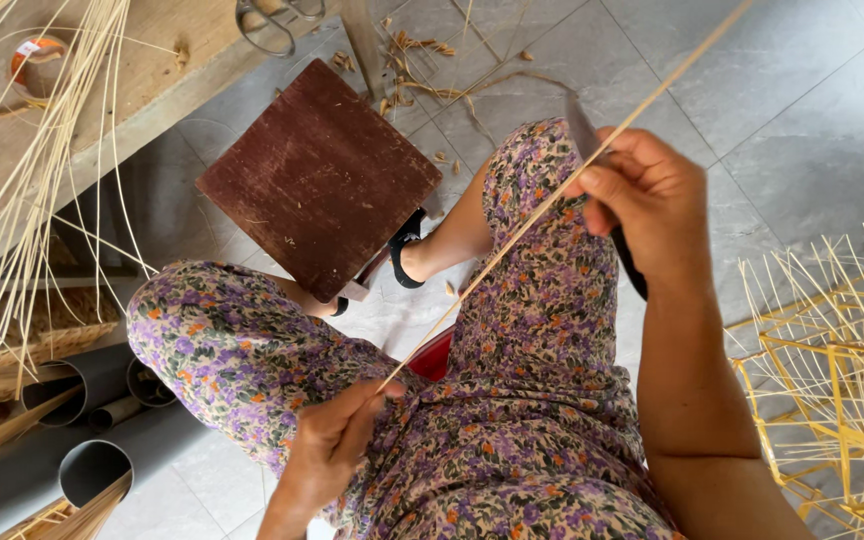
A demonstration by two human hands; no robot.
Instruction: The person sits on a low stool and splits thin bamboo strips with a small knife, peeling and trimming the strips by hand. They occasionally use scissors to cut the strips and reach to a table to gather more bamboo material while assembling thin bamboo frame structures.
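My left hand [327, 445]: nearest to me, low over my lap, fingers pinched together on the near end of the long thin pale bamboo strip [552, 195].
My lap: flowered purple trousers [512, 420], knees spread, the strip running up across them.
The strip: it rises from my left pinch, far and to the right, passes under my right thumb and goes out of view at the top edge.
My right hand [652, 195]: farther out over my right knee, clamped on the dark-handled knife [602, 190], thumb pressing the strip against the grey blade.
Doing it well, as I judge: I should keep the strip taut between both hands, hold the blade at a shallow angle, and let the thumb guide so the edge shaves evenly without biting through.
Between my feet: a worn dark-red square wooden board [320, 178], beside my black sandal [407, 255].
Right: a yellow open frame of bamboo sticks [832, 370] on the grey tiled floor [802, 120].
Left: grey plastic pipes [102, 455] holding strips, and far left a wooden bench [152, 60] with loose pale strips [42, 190] hanging over it.
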